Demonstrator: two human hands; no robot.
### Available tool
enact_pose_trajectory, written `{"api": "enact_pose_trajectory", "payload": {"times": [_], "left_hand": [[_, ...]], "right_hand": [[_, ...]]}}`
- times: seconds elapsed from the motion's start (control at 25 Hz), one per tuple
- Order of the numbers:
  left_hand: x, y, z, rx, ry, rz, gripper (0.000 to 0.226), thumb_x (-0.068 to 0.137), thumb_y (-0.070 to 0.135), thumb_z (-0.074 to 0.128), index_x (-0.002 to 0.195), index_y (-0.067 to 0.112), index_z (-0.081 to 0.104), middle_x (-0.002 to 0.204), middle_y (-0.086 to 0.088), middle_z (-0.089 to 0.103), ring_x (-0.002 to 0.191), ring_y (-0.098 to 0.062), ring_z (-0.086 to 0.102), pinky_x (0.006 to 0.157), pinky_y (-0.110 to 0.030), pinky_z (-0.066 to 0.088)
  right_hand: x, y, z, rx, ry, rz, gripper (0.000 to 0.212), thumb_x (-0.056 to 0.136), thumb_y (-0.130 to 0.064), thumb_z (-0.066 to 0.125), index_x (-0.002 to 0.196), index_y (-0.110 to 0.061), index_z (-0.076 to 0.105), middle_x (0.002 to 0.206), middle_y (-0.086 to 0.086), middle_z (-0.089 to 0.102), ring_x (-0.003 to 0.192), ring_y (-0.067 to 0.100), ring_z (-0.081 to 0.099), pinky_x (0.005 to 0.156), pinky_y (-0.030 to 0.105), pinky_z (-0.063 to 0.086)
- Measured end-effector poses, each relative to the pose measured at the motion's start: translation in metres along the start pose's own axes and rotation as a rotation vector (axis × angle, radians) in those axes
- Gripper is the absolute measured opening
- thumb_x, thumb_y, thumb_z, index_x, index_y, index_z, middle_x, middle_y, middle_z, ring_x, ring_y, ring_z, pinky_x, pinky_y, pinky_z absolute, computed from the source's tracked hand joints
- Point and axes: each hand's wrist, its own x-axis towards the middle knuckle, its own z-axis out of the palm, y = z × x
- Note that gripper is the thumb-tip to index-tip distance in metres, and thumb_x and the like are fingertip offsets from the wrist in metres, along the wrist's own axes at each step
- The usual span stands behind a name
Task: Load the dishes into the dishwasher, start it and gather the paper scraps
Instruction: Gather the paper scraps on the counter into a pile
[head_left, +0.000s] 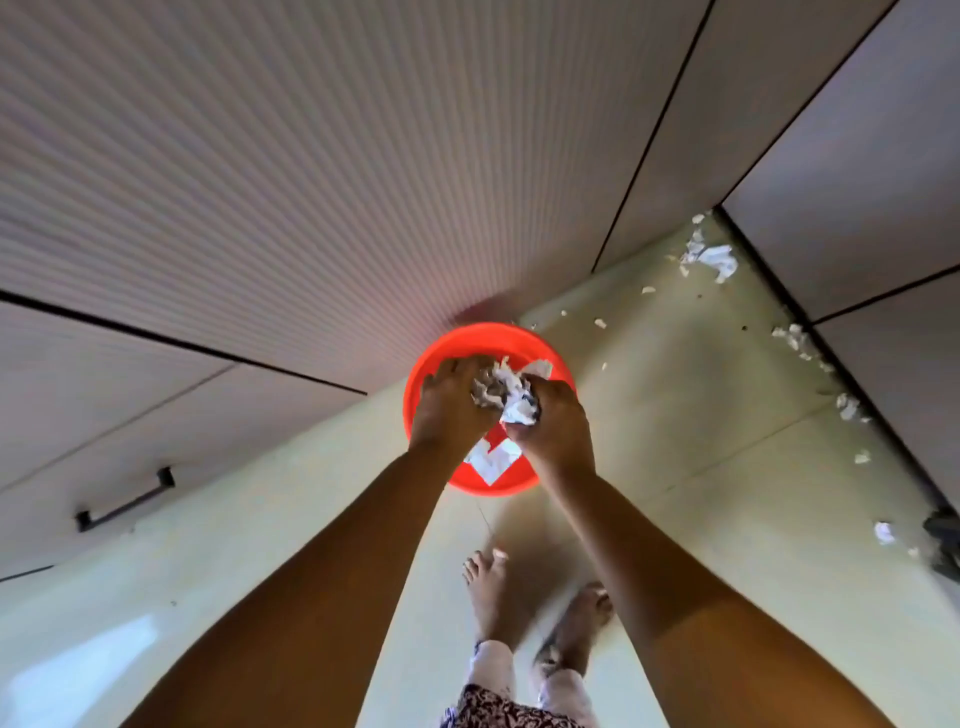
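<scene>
A round orange-red basin (524, 340) stands on the pale floor against the cabinet fronts. Both my hands are inside it, holding a crumpled wad of white paper scraps (506, 397) between them. My left hand (449, 402) cups the wad from the left, fingers curled over it. From the right, my right hand (553, 421) grips the same wad. A flat white paper piece (491, 460) lies on the basin's bottom under my wrists. More torn scraps (709, 257) lie in the floor corner at the upper right.
Small scraps (795, 338) trail along the right cabinet base, down to one (883, 532) near a dark object (943, 540) at the right edge. A ribbed cabinet front fills the upper left, with a black handle (124, 501) low on it. My bare feet (488, 587) stand behind the basin.
</scene>
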Motion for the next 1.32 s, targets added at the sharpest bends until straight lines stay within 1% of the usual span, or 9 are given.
{"api": "enact_pose_trajectory", "payload": {"times": [0.12, 0.32, 0.6, 0.76, 0.88, 0.96, 1.04, 1.16, 1.32], "left_hand": [[-0.003, -0.006, 0.01, -0.192, -0.019, -0.067, 0.05, 0.07, 0.012, 0.069, 0.119, 0.013, 0.059, 0.117, -0.01, 0.062, 0.109, -0.029, 0.058, 0.095, -0.04, 0.045], [-0.03, 0.007, -0.004, -0.239, 0.026, -0.132, 0.053, 0.074, -0.002, 0.068, 0.124, 0.014, 0.058, 0.126, -0.002, 0.058, 0.115, -0.018, 0.052, 0.081, -0.005, 0.028], [-0.078, 0.079, -0.05, -0.241, 0.141, -0.171, 0.031, 0.081, 0.008, 0.066, 0.11, 0.02, 0.068, 0.115, 0.001, 0.067, 0.106, -0.02, 0.06, 0.082, -0.013, 0.036], [-0.1, 0.15, -0.08, -0.201, 0.136, -0.008, 0.028, 0.081, 0.009, 0.064, 0.106, 0.019, 0.069, 0.11, -0.003, 0.068, 0.102, -0.023, 0.061, 0.087, -0.027, 0.043], [-0.118, 0.211, -0.125, -0.271, 0.186, 0.122, 0.027, 0.077, 0.008, 0.064, 0.101, 0.018, 0.07, 0.105, 0.001, 0.068, 0.098, -0.016, 0.061, 0.083, -0.019, 0.041], [-0.135, 0.251, -0.161, -0.319, 0.222, 0.218, 0.027, 0.076, 0.015, 0.062, 0.1, 0.018, 0.071, 0.104, 0.001, 0.068, 0.098, -0.016, 0.061, 0.089, -0.023, 0.044], [-0.151, 0.288, -0.192, -0.337, 0.249, 0.309, 0.032, 0.071, 0.03, 0.054, 0.096, 0.02, 0.071, 0.1, 0.003, 0.068, 0.096, -0.017, 0.062, 0.09, -0.028, 0.046], [-0.163, 0.34, -0.229, -0.326, 0.262, 0.377, 0.035, 0.069, 0.036, 0.049, 0.093, 0.022, 0.071, 0.099, 0.007, 0.067, 0.095, -0.011, 0.06, 0.086, -0.021, 0.045], [-0.147, 0.41, -0.253, -0.29, 0.289, 0.413, 0.019, 0.076, 0.022, 0.059, 0.091, 0.022, 0.07, 0.096, 0.007, 0.066, 0.091, -0.008, 0.059, 0.083, -0.019, 0.046]], "right_hand": [[0.005, 0.018, 0.004, -0.006, -0.135, 0.027, 0.063, 0.068, -0.016, 0.076, 0.127, -0.016, 0.053, 0.117, 0.012, 0.059, 0.108, 0.027, 0.055, 0.089, 0.03, 0.042], [-0.001, 0.011, -0.019, 0.066, -0.143, -0.067, 0.064, 0.068, -0.01, 0.076, 0.128, -0.01, 0.054, 0.124, 0.011, 0.058, 0.117, 0.025, 0.052, 0.101, 0.026, 0.037], [-0.063, -0.011, -0.105, 0.173, 0.094, 0.011, 0.038, 0.069, 0.003, 0.072, 0.105, -0.006, 0.068, 0.103, 0.012, 0.068, 0.094, 0.026, 0.065, 0.087, 0.032, 0.052], [-0.085, -0.055, -0.164, 0.287, 0.158, -0.023, 0.036, 0.072, 0.003, 0.068, 0.105, -0.01, 0.068, 0.099, 0.002, 0.064, 0.092, 0.018, 0.061, 0.078, 0.039, 0.055], [-0.099, -0.1, -0.22, 0.351, 0.203, -0.081, 0.029, 0.076, -0.003, 0.067, 0.103, -0.014, 0.068, 0.097, -0.003, 0.062, 0.09, 0.01, 0.06, 0.078, 0.036, 0.055], [-0.113, -0.135, -0.263, 0.387, 0.251, -0.127, 0.024, 0.076, -0.014, 0.064, 0.1, -0.016, 0.068, 0.096, -0.002, 0.064, 0.088, 0.009, 0.061, 0.077, 0.037, 0.055], [-0.126, -0.163, -0.304, 0.381, 0.324, -0.17, 0.027, 0.073, -0.022, 0.061, 0.098, -0.016, 0.068, 0.094, -0.003, 0.065, 0.086, 0.006, 0.061, 0.077, 0.03, 0.054], [-0.134, -0.193, -0.369, 0.346, 0.432, -0.23, 0.021, 0.076, -0.013, 0.07, 0.097, -0.014, 0.069, 0.09, -0.008, 0.064, 0.084, 0.005, 0.06, 0.071, 0.004, 0.043], [-0.116, -0.206, -0.441, 0.291, 0.463, -0.252, 0.022, 0.081, -0.019, 0.07, 0.102, -0.017, 0.067, 0.092, -0.01, 0.059, 0.079, -0.007, 0.055, 0.067, 0.002, 0.042]]}}
